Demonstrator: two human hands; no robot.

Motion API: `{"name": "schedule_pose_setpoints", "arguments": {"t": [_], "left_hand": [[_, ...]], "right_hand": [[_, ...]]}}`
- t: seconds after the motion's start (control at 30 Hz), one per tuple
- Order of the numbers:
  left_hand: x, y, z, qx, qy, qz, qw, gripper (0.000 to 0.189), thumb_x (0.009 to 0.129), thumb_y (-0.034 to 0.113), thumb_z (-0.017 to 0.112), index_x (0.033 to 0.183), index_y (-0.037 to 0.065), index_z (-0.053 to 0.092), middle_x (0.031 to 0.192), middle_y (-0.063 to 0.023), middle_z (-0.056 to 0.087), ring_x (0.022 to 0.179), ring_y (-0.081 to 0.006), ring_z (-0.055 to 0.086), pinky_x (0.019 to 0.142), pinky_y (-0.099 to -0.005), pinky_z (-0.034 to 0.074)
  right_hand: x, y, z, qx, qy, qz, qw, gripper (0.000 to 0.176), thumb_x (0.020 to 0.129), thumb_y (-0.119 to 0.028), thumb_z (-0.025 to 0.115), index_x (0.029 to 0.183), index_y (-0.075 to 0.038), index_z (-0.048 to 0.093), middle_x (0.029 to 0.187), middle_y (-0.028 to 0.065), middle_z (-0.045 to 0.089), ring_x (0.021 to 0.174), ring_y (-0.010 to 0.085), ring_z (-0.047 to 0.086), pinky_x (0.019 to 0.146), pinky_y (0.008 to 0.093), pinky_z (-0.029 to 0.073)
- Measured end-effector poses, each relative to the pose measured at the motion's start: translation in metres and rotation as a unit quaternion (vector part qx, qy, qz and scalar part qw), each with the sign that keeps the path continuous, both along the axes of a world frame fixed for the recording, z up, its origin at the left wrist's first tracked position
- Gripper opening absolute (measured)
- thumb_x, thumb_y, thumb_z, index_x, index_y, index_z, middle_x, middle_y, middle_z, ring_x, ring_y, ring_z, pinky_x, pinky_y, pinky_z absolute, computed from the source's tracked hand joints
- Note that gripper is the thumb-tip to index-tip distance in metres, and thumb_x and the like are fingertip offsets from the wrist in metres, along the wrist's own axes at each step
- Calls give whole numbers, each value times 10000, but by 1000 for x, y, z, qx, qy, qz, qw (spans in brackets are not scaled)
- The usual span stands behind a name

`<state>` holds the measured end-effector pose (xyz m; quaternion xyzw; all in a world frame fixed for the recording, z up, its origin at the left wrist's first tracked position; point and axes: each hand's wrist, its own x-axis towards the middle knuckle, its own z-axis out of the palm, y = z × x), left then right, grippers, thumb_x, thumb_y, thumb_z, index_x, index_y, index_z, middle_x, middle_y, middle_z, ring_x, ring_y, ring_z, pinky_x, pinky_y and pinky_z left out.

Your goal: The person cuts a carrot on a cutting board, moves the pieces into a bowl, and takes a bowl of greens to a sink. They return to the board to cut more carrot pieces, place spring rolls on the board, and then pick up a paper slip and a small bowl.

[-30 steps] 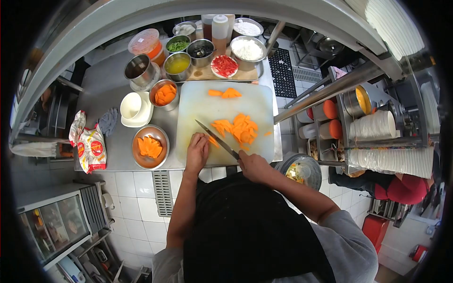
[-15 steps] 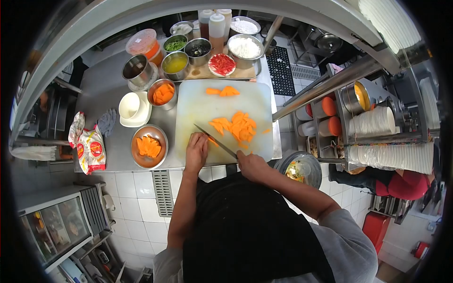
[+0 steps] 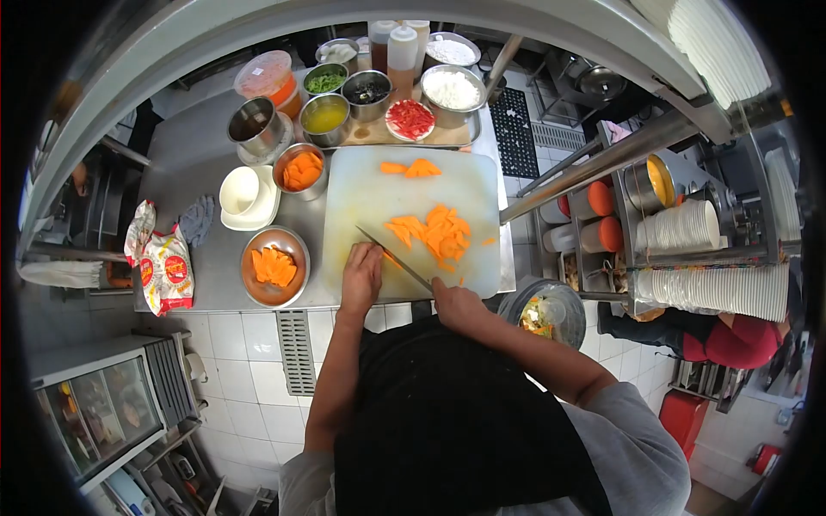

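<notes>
My right hand (image 3: 456,303) is wrapped round the handle of a knife (image 3: 397,257), whose blade points up and left over the white cutting board (image 3: 353,185). Closed fingers of my left hand (image 3: 362,268) hold a small orange carrot piece (image 3: 391,260) against the board beside the blade. Sliced carrot (image 3: 443,232) lies in a loose pile just beyond the knife, and a smaller group of slices (image 3: 422,168) sits near the board's far edge. Left of the board, a steel bowl (image 3: 297,292) and a steel pot (image 3: 317,187) contain more carrot slices.
Behind the board stand a tray (image 3: 465,136), bottles (image 3: 402,60) and tubs of ingredients. White bowls (image 3: 243,193), a grey glove (image 3: 197,220) and red-white bags (image 3: 166,271) are at left. A scrap bin (image 3: 564,310) is below right; another person (image 3: 740,340) is at far right.
The whole view has shifted slightly. Both hands and the knife keep nearly the same place on the board.
</notes>
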<state>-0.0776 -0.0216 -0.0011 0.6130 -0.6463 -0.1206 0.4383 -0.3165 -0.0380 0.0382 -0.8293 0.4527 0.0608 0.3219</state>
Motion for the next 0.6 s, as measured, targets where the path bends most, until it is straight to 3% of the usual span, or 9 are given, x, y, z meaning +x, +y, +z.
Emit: {"name": "schedule_pose_setpoints", "arguments": {"t": [0.27, 0.47, 0.6], "left_hand": [[0, 0, -5, -10, -8, 1, 1000, 195, 886, -69, 635, 1072, -30, 681, 1066, -168, 649, 1015, -369, 632, 890, -429, 536], [0, -2, -7, -8, -19, 0, 1000, 223, 863, -69, 632, 1080, -39, 674, 1069, -165, 650, 1030, -367, 625, 899, -439, 534], [2, -2, -10, -4, -32, -12, 999, 214, 867, -72, 618, 1073, -39, 666, 1066, -169, 635, 1025, -369, 611, 905, -440, 524]], "right_hand": [[1, 2, 0, 0, 1, -10, 1000, 214, 969, -110, 512, 1148, -11, 447, 743, 274, 679, 724, 505, 685, 644, 626, 530], [3, -3, -11, -13, 0, -9, 1000, 297, 952, -93, 494, 1229, 11, 470, 776, 279, 698, 756, 482, 708, 661, 607, 551], [-2, -21, -9, 22, -27, 17, 999, 255, 998, -158, 502, 1191, 7, 489, 800, 279, 698, 763, 487, 697, 724, 594, 542]]}}
